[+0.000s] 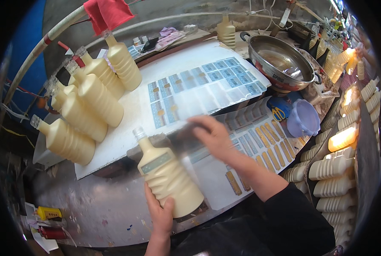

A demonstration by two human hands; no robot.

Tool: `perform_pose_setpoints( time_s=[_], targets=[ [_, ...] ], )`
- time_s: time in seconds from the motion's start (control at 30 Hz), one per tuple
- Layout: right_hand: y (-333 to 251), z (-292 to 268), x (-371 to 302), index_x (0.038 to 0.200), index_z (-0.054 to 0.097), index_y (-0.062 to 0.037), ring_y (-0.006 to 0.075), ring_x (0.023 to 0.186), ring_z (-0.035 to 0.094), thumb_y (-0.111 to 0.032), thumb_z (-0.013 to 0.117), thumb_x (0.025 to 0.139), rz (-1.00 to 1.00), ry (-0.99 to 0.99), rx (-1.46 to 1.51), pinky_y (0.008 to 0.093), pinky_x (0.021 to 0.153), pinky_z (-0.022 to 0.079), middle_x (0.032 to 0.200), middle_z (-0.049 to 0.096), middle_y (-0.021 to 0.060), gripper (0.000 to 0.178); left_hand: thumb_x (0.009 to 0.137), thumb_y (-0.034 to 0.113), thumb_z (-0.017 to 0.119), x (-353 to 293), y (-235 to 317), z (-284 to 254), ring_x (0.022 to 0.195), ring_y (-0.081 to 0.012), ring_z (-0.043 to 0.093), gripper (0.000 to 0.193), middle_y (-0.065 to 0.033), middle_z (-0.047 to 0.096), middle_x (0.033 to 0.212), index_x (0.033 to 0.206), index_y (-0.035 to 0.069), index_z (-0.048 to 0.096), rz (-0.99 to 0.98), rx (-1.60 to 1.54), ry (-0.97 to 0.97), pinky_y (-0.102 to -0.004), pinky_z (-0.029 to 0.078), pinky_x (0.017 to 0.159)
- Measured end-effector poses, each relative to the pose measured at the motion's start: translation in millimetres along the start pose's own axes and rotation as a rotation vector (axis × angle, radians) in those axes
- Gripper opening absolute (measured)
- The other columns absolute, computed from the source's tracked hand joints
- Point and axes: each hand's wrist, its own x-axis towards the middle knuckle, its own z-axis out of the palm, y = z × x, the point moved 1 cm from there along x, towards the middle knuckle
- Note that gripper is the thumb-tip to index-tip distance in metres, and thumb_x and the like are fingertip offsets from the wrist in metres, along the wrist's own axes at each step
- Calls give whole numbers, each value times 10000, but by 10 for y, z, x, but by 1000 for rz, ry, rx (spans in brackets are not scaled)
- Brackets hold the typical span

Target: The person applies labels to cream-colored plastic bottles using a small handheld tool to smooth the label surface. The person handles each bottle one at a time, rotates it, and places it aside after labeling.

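Note:
My left hand grips the lower left side of a cream plastic bottle with a ribbed body and a clear neck. The bottle leans with its neck away from me, and a greyish-green label strip runs across its shoulder. Beyond the bottle, to its right, my right hand hovers near the front edge of a sheet of blue labels. Motion smears its fingers, so whether they hold anything is unclear. Below that forearm lies a second sheet, bearing gold and grey label strips.
Several cream bottles stand at the left of a white board. At the back right sits a metal pan, with a lavender bucket and yellow-handled scissors in front. More bottles are stacked at right; a person is beyond.

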Motion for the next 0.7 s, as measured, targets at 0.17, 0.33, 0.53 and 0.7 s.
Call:
perform_pose_setpoints(
  time_s=[0.17, 0.33, 0.53, 0.7],
  targets=[
    [28, -549, 296, 1030, 743, -24, 197, 977, 679, -198, 540, 952, 344, -81, -220, 310, 837, 510, 1033, 731, 138, 279, 872, 217, 682, -13, 140, 107, 1378, -273, 450, 925, -188, 425, 1517, 1604, -36, 175, -53, -105, 60, -389, 331, 1172],
    [187, -1083, 719, 991, 751, -55, 362, 888, 682, -182, 590, 902, -93, 271, -1098, 439, 768, 549, 1011, 695, 149, 224, 888, 282, 714, 8, 51, 93, 1384, -272, 446, 951, -190, 421, 1524, 1603, -42, 175, 2, -101, 17, -390, 337, 1166],
    [229, -1218, 856, 992, 737, -49, 371, 895, 678, -107, 555, 885, 31, -36, -1373, 473, 812, 546, 993, 663, 144, 219, 902, 302, 700, -9, 46, 91, 1390, -280, 441, 940, -195, 410, 1533, 1606, -35, 177, 36, -67, 18, -394, 337, 1168],
    [-24, -1061, 396, 1015, 671, -43, 348, 914, 686, -121, 646, 876, -232, -132, -1244, 462, 787, 555, 1025, 674, 134, 161, 894, 225, 676, -76, 49, 19, 1401, -289, 428, 921, -215, 383, 1544, 1611, -22, 154, 16, 17, 73, -402, 316, 1184]
  ],
)
